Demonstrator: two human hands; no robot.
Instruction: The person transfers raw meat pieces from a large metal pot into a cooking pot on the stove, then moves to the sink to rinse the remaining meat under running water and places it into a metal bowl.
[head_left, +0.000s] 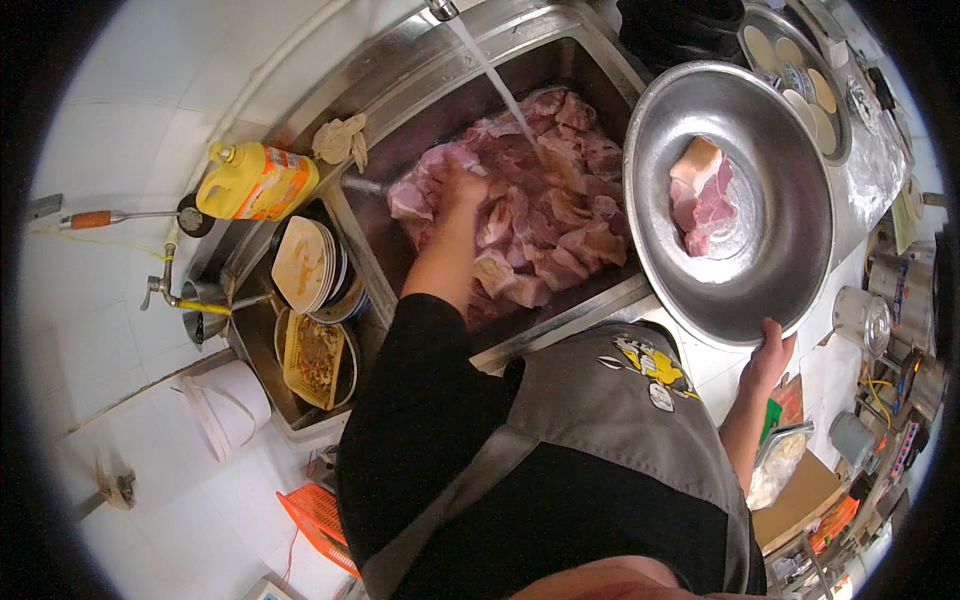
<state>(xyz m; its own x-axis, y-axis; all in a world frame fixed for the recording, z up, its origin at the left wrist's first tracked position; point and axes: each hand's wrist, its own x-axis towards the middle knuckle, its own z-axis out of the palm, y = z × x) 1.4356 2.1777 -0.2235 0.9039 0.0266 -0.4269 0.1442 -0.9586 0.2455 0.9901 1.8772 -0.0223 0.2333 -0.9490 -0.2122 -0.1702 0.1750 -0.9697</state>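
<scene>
My left hand (461, 187) reaches into a steel sink (360, 277) and touches raw meat pieces (555, 217) heaped there. Its fingers are blurred and partly hidden against the meat, so I cannot tell whether they grip a piece. Water runs onto the heap from a faucet (442, 9) at the top. My right hand (772, 346) holds the near rim of a large metal bowl (780, 277), to the right of the sink. Inside this bowl lies one chunk of raw meat with skin (701, 195).
At left, a smaller sink holds stacked plates (304, 262) and a yellow plastic basket (313, 360) with food scraps. A yellow jug (259, 182) and a crumpled cloth or glove (339, 141) lie on the ledge. A tray with dishes (840, 142) stands behind the bowl.
</scene>
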